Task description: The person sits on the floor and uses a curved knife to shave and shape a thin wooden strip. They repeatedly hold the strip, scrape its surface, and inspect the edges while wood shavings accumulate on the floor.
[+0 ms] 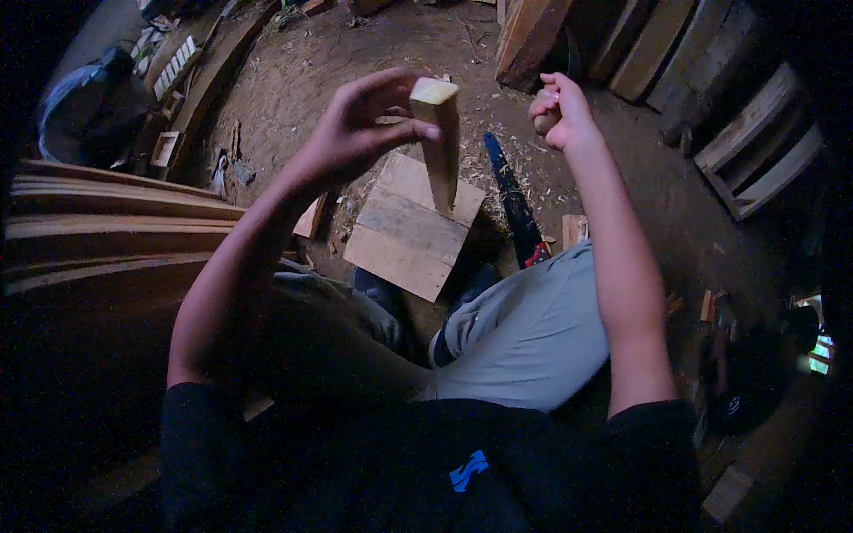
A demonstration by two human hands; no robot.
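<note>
While the left hand (355,124) pinches a pale wood block (439,142) upright by its top, thumb and fingers closed on it, the block's lower end hangs just above the middle of a plank board (400,235) on the dirt floor (302,80). The right hand (558,111) is fisted on a handle; its tool is hidden. A saw (514,200) lies off the board's right edge. No shaping shows on the block yet, as far as I can judge.
</note>
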